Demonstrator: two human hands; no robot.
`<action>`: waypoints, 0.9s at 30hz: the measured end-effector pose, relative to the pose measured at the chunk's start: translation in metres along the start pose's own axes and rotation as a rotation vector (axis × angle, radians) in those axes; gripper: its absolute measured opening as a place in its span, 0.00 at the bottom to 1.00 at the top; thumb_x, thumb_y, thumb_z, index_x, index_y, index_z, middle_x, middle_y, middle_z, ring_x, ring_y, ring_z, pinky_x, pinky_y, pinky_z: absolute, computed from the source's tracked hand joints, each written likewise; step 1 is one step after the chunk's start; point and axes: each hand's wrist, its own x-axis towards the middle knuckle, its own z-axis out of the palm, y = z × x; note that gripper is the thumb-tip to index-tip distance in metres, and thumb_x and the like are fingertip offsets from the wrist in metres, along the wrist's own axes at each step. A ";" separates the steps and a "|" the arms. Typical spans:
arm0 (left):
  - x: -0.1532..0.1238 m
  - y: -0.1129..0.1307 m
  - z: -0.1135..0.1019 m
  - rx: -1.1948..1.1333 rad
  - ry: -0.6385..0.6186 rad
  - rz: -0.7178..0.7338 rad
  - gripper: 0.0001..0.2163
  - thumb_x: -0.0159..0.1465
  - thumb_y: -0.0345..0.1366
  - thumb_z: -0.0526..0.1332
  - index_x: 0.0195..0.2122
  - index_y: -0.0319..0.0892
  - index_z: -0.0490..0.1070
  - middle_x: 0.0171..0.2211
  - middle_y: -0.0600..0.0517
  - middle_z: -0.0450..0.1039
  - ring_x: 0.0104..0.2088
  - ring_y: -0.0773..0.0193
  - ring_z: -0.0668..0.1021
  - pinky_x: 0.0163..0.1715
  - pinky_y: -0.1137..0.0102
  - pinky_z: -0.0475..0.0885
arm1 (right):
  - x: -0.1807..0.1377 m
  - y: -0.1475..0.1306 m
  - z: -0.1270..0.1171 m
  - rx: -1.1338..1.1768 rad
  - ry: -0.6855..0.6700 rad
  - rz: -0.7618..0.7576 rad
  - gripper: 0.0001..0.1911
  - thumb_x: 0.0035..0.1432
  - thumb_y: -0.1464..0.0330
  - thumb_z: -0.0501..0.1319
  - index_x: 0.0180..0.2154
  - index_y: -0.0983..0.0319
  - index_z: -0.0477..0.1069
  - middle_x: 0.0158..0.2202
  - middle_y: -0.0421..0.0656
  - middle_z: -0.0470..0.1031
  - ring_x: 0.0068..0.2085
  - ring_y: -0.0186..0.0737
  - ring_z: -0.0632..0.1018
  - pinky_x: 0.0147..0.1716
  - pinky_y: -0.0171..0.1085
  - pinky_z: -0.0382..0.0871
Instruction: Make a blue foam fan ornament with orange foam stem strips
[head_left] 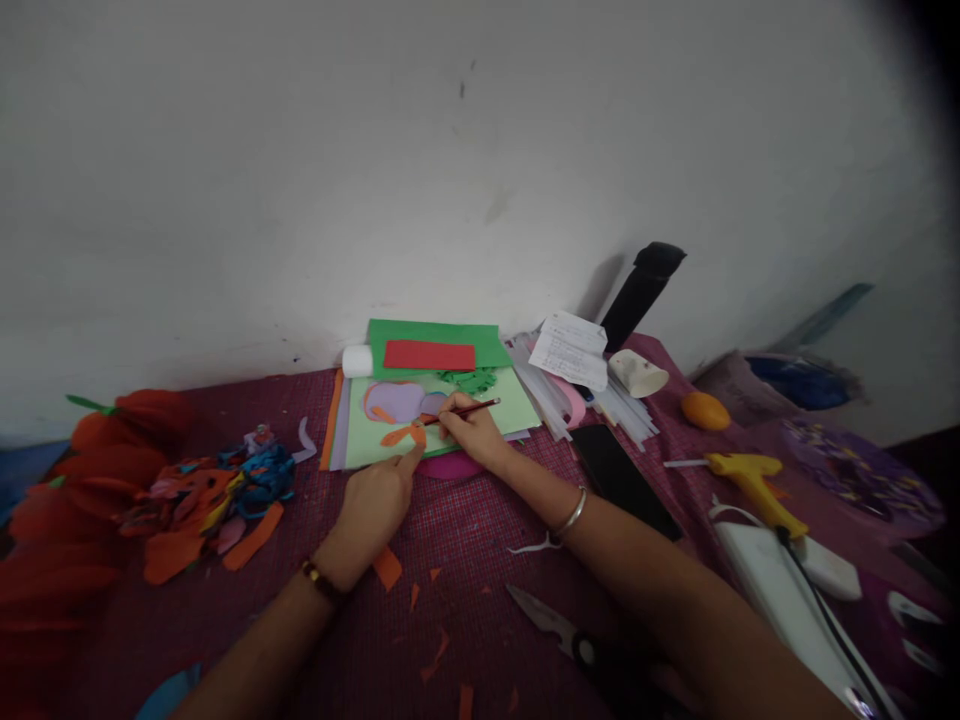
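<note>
My right hand (pixel 469 432) is closed round a thin red pencil (pixel 466 410), its tip down on small orange paper shapes (pixel 403 435) that lie on a light green sheet (pixel 442 422). A purple cut-out (pixel 396 400) sits on the same sheet, just above the orange pieces. My left hand (pixel 373 510) is loosely curled, its forefinger stretched out and pressing the sheet's near edge beside the orange shapes. It holds nothing. Behind lie a darker green sheet (pixel 439 335) and a red strip (pixel 429 355).
Scissors (pixel 555 625) lie near my right forearm. A black phone (pixel 619 475), a yellow glue gun (pixel 750 480), an orange fruit (pixel 705 410), white paper strips (pixel 555 395) and a white cup (pixel 637 372) are to the right. Coloured paper scraps (pixel 210 500) pile at left. A wall stands close behind.
</note>
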 end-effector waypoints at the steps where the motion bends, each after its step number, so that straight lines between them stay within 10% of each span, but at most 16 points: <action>1: 0.000 0.000 0.000 0.003 0.004 0.001 0.22 0.66 0.30 0.48 0.62 0.46 0.60 0.40 0.45 0.78 0.37 0.56 0.80 0.32 0.67 0.72 | 0.000 0.000 0.000 0.006 -0.003 0.005 0.05 0.54 0.71 0.53 0.26 0.59 0.61 0.19 0.35 0.66 0.21 0.33 0.66 0.23 0.32 0.60; 27: 0.000 0.001 -0.001 -0.016 -0.002 -0.018 0.22 0.66 0.30 0.48 0.62 0.45 0.60 0.42 0.45 0.78 0.38 0.55 0.80 0.34 0.66 0.72 | 0.002 0.006 0.003 0.028 0.031 0.013 0.05 0.52 0.70 0.54 0.25 0.59 0.61 0.18 0.33 0.63 0.22 0.33 0.65 0.23 0.32 0.58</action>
